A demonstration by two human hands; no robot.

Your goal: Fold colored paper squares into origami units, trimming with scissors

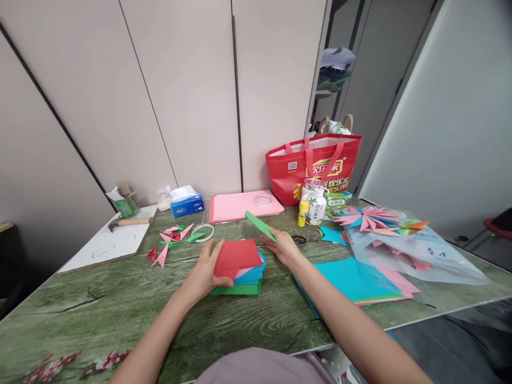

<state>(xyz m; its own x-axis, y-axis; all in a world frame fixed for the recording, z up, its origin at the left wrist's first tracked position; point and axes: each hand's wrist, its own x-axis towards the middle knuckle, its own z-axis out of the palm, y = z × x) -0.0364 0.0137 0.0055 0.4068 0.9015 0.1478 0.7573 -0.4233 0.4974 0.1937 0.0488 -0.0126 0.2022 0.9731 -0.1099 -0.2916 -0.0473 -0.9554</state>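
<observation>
My left hand (206,269) holds the left side of a stack of coloured paper (239,252), its thumb at the front and its fingers toward the back. Red sheets lie on top, with pink, blue and green edges fanning out below. To the right of the stack, my right hand (284,246) grips a narrow green paper strip (258,223), which slants up and to the left above the table. Behind the right hand a dark-handled pair of scissors (299,239) is partly visible. Left of the stack are folded paper pieces (162,255) and a tape roll (202,232).
A hammer (130,222) lies on a white board (102,245) at left. At the back are a tissue box (187,205), pink paper (236,207), a glue stick (303,214), a white bottle (316,208) and a red bag (284,178). Blue sheets (348,280) and a plastic bag (448,261) lie right.
</observation>
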